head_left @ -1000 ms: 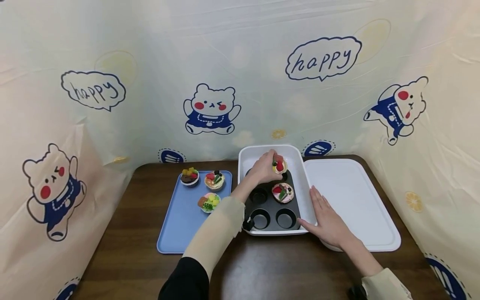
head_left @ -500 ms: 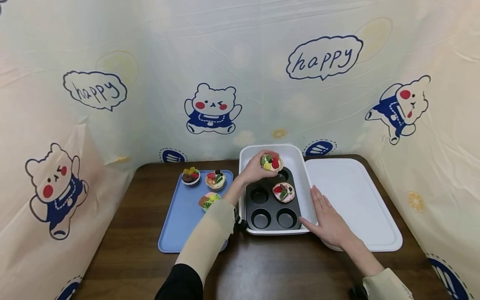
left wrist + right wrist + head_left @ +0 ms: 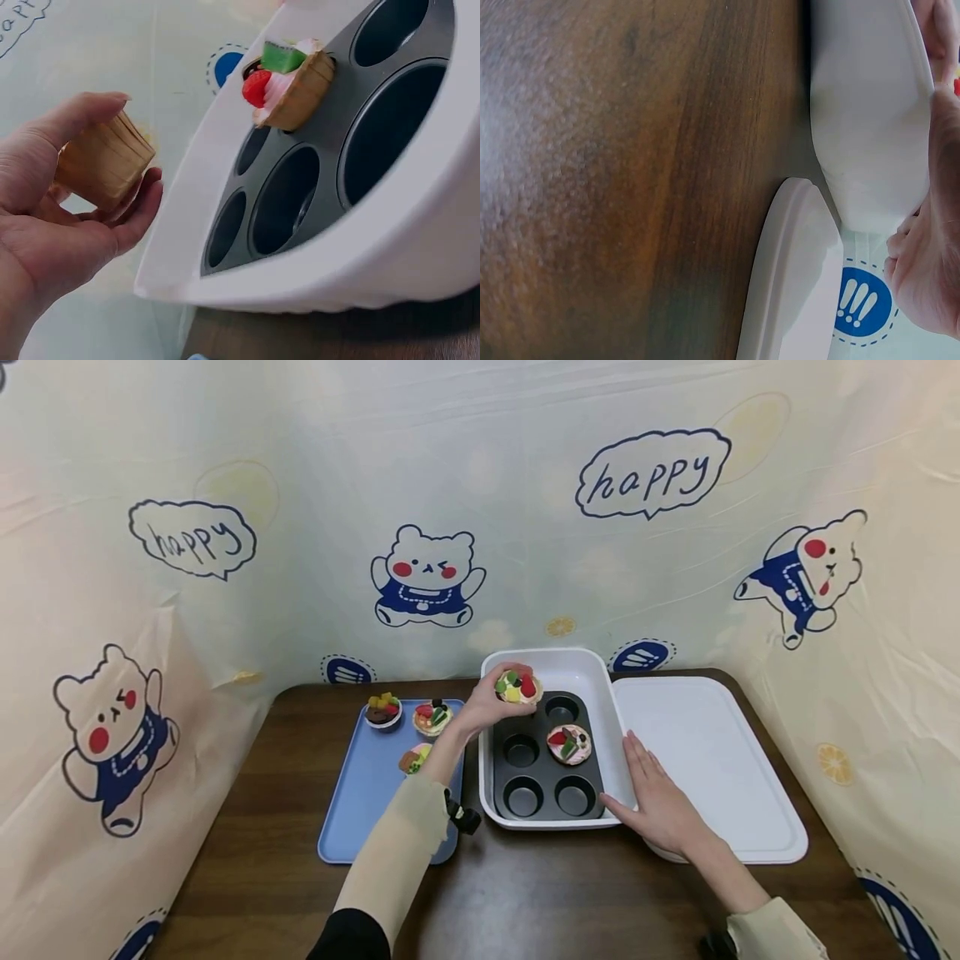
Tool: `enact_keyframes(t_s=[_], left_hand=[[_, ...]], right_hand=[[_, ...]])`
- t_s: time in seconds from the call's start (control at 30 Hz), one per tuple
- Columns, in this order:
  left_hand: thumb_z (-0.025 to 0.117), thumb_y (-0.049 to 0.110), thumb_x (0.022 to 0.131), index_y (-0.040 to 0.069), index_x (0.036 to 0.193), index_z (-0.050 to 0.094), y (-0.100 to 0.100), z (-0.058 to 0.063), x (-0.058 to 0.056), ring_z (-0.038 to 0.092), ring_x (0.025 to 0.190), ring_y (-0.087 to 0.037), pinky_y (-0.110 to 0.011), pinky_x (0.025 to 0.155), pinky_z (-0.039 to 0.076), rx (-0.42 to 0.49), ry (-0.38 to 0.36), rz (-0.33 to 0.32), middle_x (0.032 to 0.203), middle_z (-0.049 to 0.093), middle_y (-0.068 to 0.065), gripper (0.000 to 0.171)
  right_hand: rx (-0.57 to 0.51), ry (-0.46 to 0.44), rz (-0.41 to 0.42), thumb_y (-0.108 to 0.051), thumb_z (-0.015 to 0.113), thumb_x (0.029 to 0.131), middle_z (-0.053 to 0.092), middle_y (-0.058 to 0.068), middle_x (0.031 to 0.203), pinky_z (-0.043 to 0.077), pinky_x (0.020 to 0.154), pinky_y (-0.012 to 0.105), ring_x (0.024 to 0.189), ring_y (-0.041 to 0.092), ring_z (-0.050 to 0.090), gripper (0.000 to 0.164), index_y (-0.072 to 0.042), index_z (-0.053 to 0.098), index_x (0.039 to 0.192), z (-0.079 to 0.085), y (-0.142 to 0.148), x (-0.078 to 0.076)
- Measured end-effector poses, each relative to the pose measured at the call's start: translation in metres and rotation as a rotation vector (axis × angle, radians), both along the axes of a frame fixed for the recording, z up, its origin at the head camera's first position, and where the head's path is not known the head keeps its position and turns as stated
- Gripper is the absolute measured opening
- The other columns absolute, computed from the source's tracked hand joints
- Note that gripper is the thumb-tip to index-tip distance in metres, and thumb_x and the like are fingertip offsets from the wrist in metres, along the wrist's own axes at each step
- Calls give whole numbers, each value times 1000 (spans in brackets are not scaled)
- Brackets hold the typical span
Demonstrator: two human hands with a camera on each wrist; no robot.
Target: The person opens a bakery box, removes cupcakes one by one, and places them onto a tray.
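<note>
My left hand (image 3: 487,697) grips a toy cupcake (image 3: 519,687) topped with a strawberry and green and yellow fruit pieces, over the far left part of the white bin (image 3: 618,760). In the left wrist view, thumb and fingers curl round its tan fluted cup (image 3: 109,161). Inside the bin lies a dark muffin tin (image 3: 549,793). One pink-topped cupcake (image 3: 568,745) sits in the tin's right middle cup; the other visible cups hold nothing. My right hand (image 3: 660,802) rests with straight fingers along the bin's right rim.
To the left lies a blue tray (image 3: 348,814) bearing a chocolate cupcake (image 3: 383,712), a fruit-topped cupcake (image 3: 432,718) and another (image 3: 414,758) partly behind my left arm. A white lid (image 3: 720,760) lies to the right. A printed curtain (image 3: 525,527) hangs behind the table.
My left hand has lifted the cupcake from the tin's far right cup and moved it left, towards the bin's left rim. My right hand has stayed at the bin's right side.
</note>
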State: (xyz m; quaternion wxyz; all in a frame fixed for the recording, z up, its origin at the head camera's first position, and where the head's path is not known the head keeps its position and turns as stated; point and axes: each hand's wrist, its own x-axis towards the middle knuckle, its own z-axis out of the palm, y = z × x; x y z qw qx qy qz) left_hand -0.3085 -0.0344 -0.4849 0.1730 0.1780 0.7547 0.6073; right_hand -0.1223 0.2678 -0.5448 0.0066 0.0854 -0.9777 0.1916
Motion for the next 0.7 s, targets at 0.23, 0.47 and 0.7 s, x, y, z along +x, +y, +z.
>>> enact_keyframes(t_s=[0.23, 0.47, 0.7], left_hand=[[89, 19, 92, 22, 154, 54, -26, 3, 10, 61, 129, -30, -51, 117, 52, -62, 66, 60, 153, 60, -9, 71], [89, 23, 92, 20, 157, 52, -64, 2, 23, 60, 129, -33, -48, 112, 55, -100, 96, 143, 153, 60, -12, 74], [89, 18, 92, 18, 156, 52, -101, -3, 40, 59, 134, -34, -47, 113, 53, -107, 114, 229, 155, 59, -14, 74]], right_hand=[[-2, 4, 3, -60, 66, 102, 14, 23, 184, 29, 134, 65, 168, 48, 24, 109, 2, 14, 174, -2, 1, -1], [0, 1, 0, -60, 67, 101, 14, 23, 184, 29, 134, 65, 168, 48, 24, 109, 2, 14, 174, -1, 1, 0], [-1, -2, -5, -61, 66, 101, 15, 24, 184, 28, 134, 65, 168, 49, 25, 110, 2, 14, 175, -1, 0, 0]])
